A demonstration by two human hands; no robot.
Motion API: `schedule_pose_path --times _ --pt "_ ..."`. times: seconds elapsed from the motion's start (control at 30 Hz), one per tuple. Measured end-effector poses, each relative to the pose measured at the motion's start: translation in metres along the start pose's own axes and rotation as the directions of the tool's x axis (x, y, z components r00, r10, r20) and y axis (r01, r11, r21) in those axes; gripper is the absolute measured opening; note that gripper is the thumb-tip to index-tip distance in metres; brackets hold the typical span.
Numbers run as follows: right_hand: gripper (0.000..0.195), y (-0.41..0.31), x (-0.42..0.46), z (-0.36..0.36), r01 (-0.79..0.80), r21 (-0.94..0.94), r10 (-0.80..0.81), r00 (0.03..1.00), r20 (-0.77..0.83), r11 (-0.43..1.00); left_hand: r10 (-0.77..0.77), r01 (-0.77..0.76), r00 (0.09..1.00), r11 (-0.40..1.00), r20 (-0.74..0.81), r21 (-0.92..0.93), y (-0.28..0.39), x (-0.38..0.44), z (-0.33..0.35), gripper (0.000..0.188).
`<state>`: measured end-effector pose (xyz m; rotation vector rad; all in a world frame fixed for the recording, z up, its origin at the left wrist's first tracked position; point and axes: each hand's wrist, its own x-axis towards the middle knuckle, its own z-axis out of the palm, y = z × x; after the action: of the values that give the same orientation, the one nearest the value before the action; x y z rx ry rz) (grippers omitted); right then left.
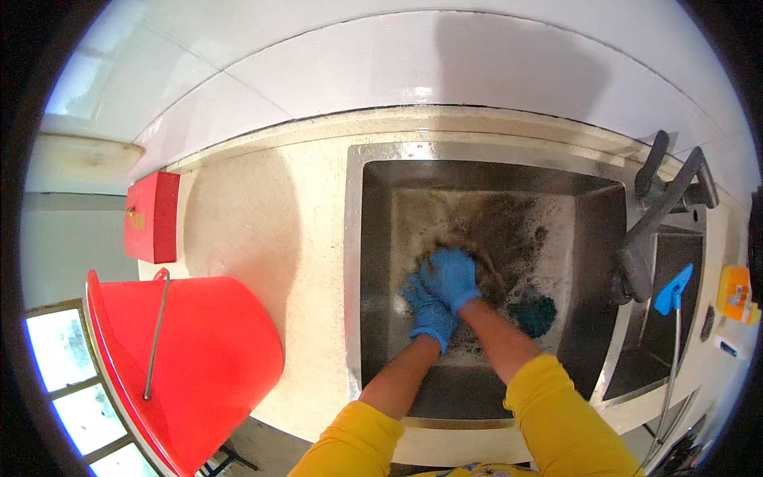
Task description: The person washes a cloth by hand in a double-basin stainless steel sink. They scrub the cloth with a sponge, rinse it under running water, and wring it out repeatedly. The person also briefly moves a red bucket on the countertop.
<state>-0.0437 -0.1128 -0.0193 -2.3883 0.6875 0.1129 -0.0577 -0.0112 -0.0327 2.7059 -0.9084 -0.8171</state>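
Both of my hands wear blue gloves and are pressed together low in a stainless steel sink (354, 238). My right hand (451, 275) lies partly over my left hand (430, 316), its fingers curled down and out of sight. Dark brown, wet-looking matter (492, 271) spreads around and beyond the hands; whether it is soaked cloth or murky water is unclear. What lies beneath the gloves is hidden. Right of my hands, a round dark green clump (532, 312), perhaps a scouring pad, rests on the soiled sink bottom.
A black faucet (647, 220) stands at the sink's right, beside a smaller basin (650, 358). A blue-headed tool (673, 292) leans there, near a yellow-orange package (734, 292). Leftward are a large red bucket (202, 358) with a wire handle and a red box (152, 217).
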Motion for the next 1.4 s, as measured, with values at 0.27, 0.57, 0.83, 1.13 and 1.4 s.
schedule_pose_path --times 0.27,0.57,0.83,1.13,1.4 --pt "0.030 0.029 0.092 -0.033 -0.055 -0.272 0.045 0.998 -0.045 0.961 0.026 -0.039 0.997 0.985 0.074 0.171 0.028 0.002 -0.029 0.107" --pt "0.046 0.065 -0.020 -0.038 0.021 0.022 -0.014 0.968 -0.252 1.000 0.374 -0.355 0.907 0.437 0.192 0.826 0.004 -0.001 0.004 0.068" --pt "0.054 0.099 0.023 -0.112 -0.381 0.636 0.363 0.917 0.167 0.671 -0.037 0.373 0.917 0.436 0.398 -0.819 -0.006 -0.015 -0.078 0.050" --pt "0.042 0.074 0.021 -0.069 -0.026 -0.117 -0.005 0.965 -0.261 0.993 0.105 -0.110 0.990 0.992 0.090 0.059 0.027 -0.012 -0.064 0.101" --pt "0.022 -0.010 -0.082 -0.015 0.147 0.183 -0.139 0.989 -0.055 0.972 -0.037 -0.010 0.999 0.419 0.028 0.908 -0.006 -0.003 0.000 0.073"
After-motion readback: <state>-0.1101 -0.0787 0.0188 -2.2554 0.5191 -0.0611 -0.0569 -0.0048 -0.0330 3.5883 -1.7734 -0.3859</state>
